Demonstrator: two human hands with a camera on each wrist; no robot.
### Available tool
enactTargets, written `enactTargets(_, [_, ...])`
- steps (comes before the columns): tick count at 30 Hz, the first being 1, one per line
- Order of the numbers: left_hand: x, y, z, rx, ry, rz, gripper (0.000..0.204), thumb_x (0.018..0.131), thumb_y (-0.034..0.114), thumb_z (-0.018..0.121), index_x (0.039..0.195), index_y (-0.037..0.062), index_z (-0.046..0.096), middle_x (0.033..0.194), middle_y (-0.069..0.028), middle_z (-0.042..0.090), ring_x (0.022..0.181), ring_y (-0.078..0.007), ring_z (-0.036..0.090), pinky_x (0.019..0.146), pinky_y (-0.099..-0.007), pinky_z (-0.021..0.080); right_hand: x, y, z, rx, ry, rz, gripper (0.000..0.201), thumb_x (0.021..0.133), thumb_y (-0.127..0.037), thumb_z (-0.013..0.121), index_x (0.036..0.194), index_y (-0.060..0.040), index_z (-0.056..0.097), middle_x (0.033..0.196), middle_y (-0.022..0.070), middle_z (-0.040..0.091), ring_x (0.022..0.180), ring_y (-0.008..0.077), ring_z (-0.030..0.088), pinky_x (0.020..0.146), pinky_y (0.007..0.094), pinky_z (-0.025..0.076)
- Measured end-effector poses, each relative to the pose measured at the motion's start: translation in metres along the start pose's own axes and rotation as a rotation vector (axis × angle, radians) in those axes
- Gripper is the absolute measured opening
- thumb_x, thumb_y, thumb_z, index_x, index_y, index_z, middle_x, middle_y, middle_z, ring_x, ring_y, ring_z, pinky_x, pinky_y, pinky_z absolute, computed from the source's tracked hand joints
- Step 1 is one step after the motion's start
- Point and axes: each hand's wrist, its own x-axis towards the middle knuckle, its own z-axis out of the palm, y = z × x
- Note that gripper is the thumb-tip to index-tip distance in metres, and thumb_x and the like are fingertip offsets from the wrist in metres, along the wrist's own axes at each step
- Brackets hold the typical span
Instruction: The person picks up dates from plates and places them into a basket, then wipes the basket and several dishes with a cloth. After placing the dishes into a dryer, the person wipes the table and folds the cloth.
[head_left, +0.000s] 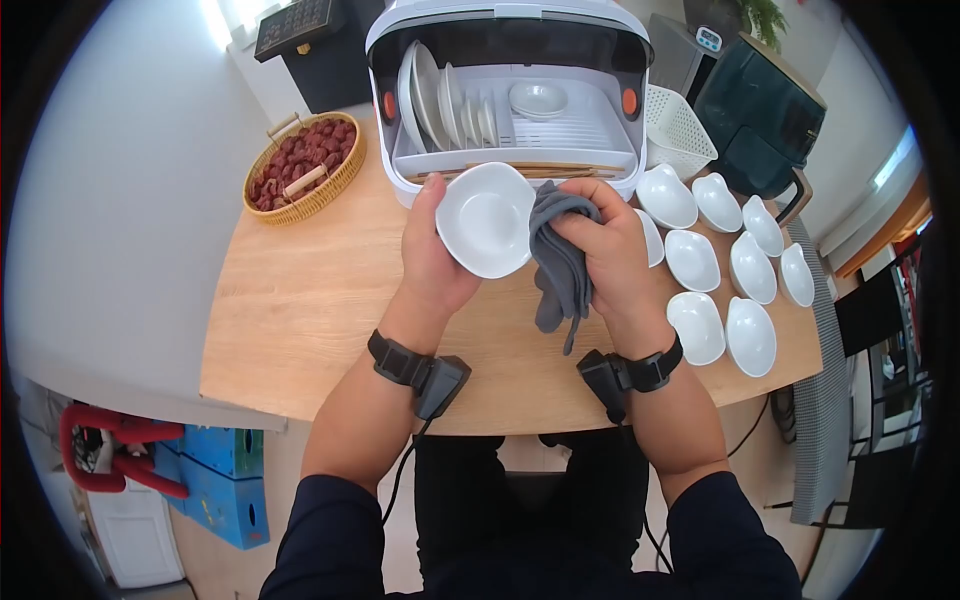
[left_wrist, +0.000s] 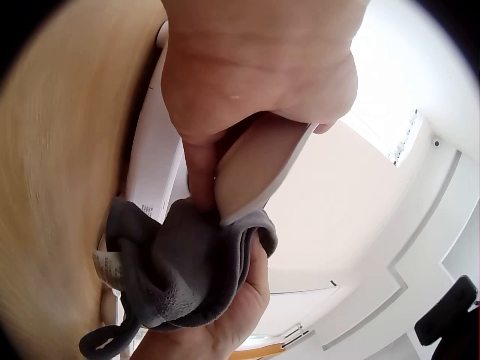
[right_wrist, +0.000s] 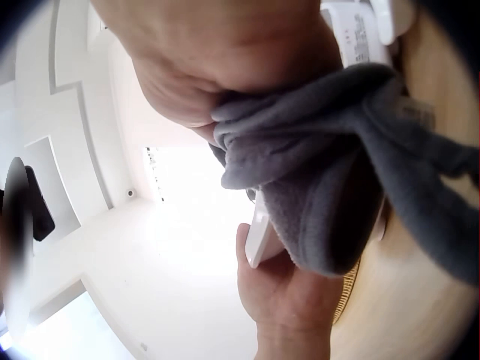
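Note:
A small white bowl [head_left: 487, 221] with a shaped rim is held up over the table, its hollow facing the head camera. My left hand [head_left: 432, 250] grips it from the left, thumb at the rim and fingers behind. In my right hand [head_left: 612, 250] is a bunched grey cloth [head_left: 562, 262], pressed against the bowl's right edge. The left wrist view shows the bowl's outer side [left_wrist: 259, 165] with the cloth [left_wrist: 191, 262] wrapped over its lower end. A loop and a white tag hang from the cloth there.
Several white bowls [head_left: 692, 260] stand on the table's right side. Behind my hands is an open white dish cabinet [head_left: 600, 120] with plates, a small dish and chopsticks. A basket of red fruit [head_left: 305, 170] sits at left. A white basket [head_left: 678, 130] and dark air fryer [head_left: 755, 110] are back right.

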Motion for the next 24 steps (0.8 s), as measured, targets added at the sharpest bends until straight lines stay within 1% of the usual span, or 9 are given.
enactTargets(4, [0.007,-0.009,-0.008,0.195,0.104,0.07,0.049,0.11,0.039,0.042,0.134,-0.0011,0.06,0.121,-0.0142,0.07,0.112,-0.0239,0.069,0.097,-0.0376,0.056,-0.003,-0.012,0.001,0.059,0.096,-0.067,0.027,0.09,-0.002,0.069,0.117,0.0021,0.066,0.103,0.0081,0.072,0.087,0.0126,0.069,0.076,0.0252,0.057])
enactTargets(6, [0.002,-0.01,-0.005,0.825,0.109,0.138,0.039,0.108,0.032,0.054,0.129,0.0001,0.063,0.111,-0.0108,0.072,0.1,-0.0164,0.07,0.085,-0.0316,0.058,0.0,-0.01,-0.006,0.061,0.06,-0.107,0.028,0.091,0.001,0.066,0.119,0.0019,0.065,0.107,0.01,0.072,0.091,0.0141,0.07,0.08,0.026,0.058])
enactTargets(7, [-0.001,-0.007,0.0,0.825,0.108,0.138,0.039,0.108,0.032,0.054,0.129,0.0001,0.063,0.111,-0.0108,0.072,0.1,-0.0164,0.07,0.085,-0.0316,0.058,0.001,-0.009,-0.009,0.068,0.031,-0.149,0.029,0.092,0.003,0.064,0.121,0.0016,0.064,0.112,0.0118,0.072,0.094,0.0156,0.071,0.083,0.0268,0.059])
enactTargets(9, [-0.009,-0.001,0.012,0.825,0.134,-0.089,0.043,0.104,0.039,0.064,0.124,0.0005,0.065,0.097,-0.0046,0.072,0.077,-0.0064,0.066,0.06,-0.0207,0.051,-0.001,-0.01,-0.01,0.029,-0.021,-0.194,0.028,0.094,0.001,0.061,0.122,0.0022,0.064,0.113,0.0125,0.072,0.096,0.0161,0.071,0.085,0.028,0.059])
enactTargets(13, [-0.006,-0.009,0.0,0.873,-0.061,-0.256,0.047,0.104,0.046,0.062,0.121,0.002,0.065,0.09,-0.0019,0.071,0.072,-0.0029,0.064,0.052,-0.0191,0.046,-0.006,-0.014,-0.003,0.044,-0.196,-0.149,0.025,0.097,-0.008,0.062,0.119,0.0006,0.069,0.107,0.0074,0.073,0.091,0.0102,0.068,0.081,0.0247,0.056])
enactTargets(15, [-0.008,-0.019,0.007,0.854,-0.081,-0.163,0.039,0.101,0.032,0.069,0.123,0.0,0.064,0.093,-0.0062,0.073,0.08,-0.0117,0.07,0.066,-0.0259,0.055,-0.006,-0.003,0.0,0.055,-0.216,-0.116,0.028,0.102,-0.016,0.055,0.121,0.0006,0.067,0.107,0.0064,0.072,0.091,0.01,0.068,0.081,0.025,0.055])
enactTargets(16, [-0.007,-0.023,0.008,0.854,-0.089,-0.172,0.039,0.101,0.032,0.069,0.123,0.0,0.064,0.093,-0.0062,0.073,0.08,-0.0117,0.07,0.066,-0.0259,0.055,-0.007,0.002,0.002,0.163,-0.161,-0.038,0.03,0.104,-0.019,0.053,0.123,0.0002,0.066,0.108,0.006,0.071,0.091,0.01,0.068,0.08,0.0251,0.055])
enactTargets(21, [-0.011,-0.019,0.015,0.973,0.266,0.292,0.039,0.092,0.024,0.081,0.118,-0.0009,0.065,0.09,-0.0084,0.076,0.078,-0.0118,0.07,0.068,-0.0279,0.056,-0.008,0.009,0.018,0.411,-0.104,0.254,0.045,0.11,-0.04,0.047,0.13,-0.003,0.06,0.113,0.009,0.071,0.094,0.0152,0.071,0.079,0.0286,0.06])
enactTargets(24, [-0.008,-0.013,0.007,1.171,0.286,0.493,0.031,0.092,0.023,0.08,0.108,-0.0021,0.071,0.088,-0.0043,0.075,0.075,-0.009,0.066,0.067,-0.0254,0.054,-0.008,0.014,0.016,0.469,-0.17,0.441,0.052,0.109,-0.049,0.043,0.13,-0.0046,0.061,0.115,0.0104,0.071,0.096,0.0186,0.072,0.078,0.0331,0.063])
